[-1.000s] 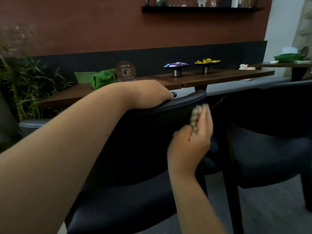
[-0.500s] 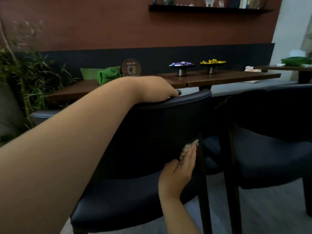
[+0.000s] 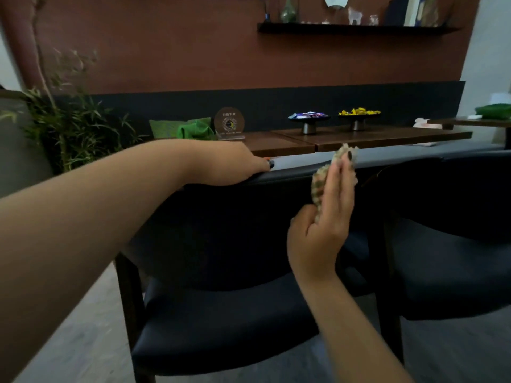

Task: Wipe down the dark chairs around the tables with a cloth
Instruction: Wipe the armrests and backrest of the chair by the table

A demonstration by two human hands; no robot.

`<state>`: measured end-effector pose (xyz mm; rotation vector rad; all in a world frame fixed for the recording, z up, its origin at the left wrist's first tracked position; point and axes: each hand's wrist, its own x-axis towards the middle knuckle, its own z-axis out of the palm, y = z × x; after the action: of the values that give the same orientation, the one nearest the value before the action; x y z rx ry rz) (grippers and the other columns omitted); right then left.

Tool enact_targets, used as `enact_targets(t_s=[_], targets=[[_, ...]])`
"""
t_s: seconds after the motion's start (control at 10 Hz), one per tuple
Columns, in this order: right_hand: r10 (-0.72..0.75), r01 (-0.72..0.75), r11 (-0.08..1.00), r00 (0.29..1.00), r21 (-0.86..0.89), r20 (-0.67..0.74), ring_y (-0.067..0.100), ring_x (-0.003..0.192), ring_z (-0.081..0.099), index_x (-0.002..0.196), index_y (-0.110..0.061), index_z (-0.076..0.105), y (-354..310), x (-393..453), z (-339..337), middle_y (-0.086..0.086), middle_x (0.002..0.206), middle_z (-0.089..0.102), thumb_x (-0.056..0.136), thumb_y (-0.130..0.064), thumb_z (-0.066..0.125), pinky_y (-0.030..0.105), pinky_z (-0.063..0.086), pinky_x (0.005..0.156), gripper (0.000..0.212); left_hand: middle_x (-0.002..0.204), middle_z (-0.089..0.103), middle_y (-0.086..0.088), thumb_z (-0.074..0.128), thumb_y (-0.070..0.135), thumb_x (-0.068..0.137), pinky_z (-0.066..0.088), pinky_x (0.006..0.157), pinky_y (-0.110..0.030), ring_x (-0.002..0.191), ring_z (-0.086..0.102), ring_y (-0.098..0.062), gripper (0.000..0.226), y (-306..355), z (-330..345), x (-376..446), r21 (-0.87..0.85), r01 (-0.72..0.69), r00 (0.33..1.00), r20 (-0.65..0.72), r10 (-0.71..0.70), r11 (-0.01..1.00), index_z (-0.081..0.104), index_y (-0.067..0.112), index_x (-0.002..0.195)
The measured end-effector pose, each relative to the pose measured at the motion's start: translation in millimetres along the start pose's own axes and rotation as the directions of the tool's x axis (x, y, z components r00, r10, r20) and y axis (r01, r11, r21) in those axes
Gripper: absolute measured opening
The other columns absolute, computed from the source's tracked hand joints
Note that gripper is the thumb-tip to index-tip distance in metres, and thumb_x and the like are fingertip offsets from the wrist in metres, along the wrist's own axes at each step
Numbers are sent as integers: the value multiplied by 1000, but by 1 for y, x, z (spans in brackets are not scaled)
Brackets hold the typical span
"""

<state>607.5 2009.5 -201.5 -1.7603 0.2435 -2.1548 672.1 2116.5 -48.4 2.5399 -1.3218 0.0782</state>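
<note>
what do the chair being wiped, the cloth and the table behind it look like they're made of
Chair: dark padded upholstery, likely leather or vinyl, given the soft sheen along its top edge; the legs look like dark wood.
Cloth: a woven or knitted rag, pale with greenish flecks, crumpled against the right hand; the weave is too blurred to name.
Table: brown wood or wood veneer, matt, with faint grain.

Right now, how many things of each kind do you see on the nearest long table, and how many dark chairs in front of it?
Dark chairs: 2, the near chair and the right chair
Footed dishes: 2, one with wrapped sweets, one with yellow pieces
Round sign: 1
Green cloth: 1
Total: 6
</note>
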Motion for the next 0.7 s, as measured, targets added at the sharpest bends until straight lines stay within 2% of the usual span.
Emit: enact_targets(t_s=[0.1,0.2,0.3,0.4,0.5,0.6,0.7], targets=[[-334,331,942,921,53,202,35,142,21,144,8,22,25,-12,-10,22,152,20,92,10,32,48,23,116,53,57,47,5,45,42,97,36,42,-11,57,54,-12,46,-18,7,-1,-46,16,998,-63,-19,999,51,17,59],[-546,564,821,733,87,406,38,137,26,148,-1,19,38,-47,-16,16,147,25,98,-2,36,57,34,107,53,58,43,6,42,37,99,33,37,-5,50,39,-3,45,-14,7,-9,-14,-9,991,-135,7,1000,47,19,58],[-737,782,585,400,217,544,33,138,26,138,-1,35,48,-58,-26,16,140,34,101,-7,36,51,32,110,37,62,49,0,37,38,103,36,42,-17,56,48,-13,47,-8,2,-17,85,-60,993,-100,68,995,57,12,69],[-799,811,534,391,239,457,33,140,29,138,-2,37,50,-10,-25,15,139,38,100,-9,39,51,35,108,38,59,48,-2,34,39,103,34,49,-32,54,47,-18,52,-6,7,-34,172,-75,967,-228,113,982,50,10,63],[-792,781,587,502,211,347,36,137,33,142,-1,35,43,38,-22,18,139,38,99,-6,42,58,35,106,44,57,48,5,28,42,101,27,49,-30,52,46,-12,50,-11,26,-52,254,-43,876,-456,159,966,45,20,60],[-836,826,516,427,228,345,35,134,38,139,-1,38,41,50,-19,16,141,38,98,-5,47,54,28,112,43,71,62,9,31,38,101,41,59,-33,68,58,-13,40,-19,41,-69,168,-127,783,-588,203,978,60,26,76],[-878,861,379,219,339,425,30,126,49,132,-4,50,50,16,-21,11,137,51,99,-10,44,42,30,111,34,121,65,5,39,29,97,42,100,-44,117,56,-14,37,-34,59,-82,86,-174,694,-696,184,981,64,20,123]])
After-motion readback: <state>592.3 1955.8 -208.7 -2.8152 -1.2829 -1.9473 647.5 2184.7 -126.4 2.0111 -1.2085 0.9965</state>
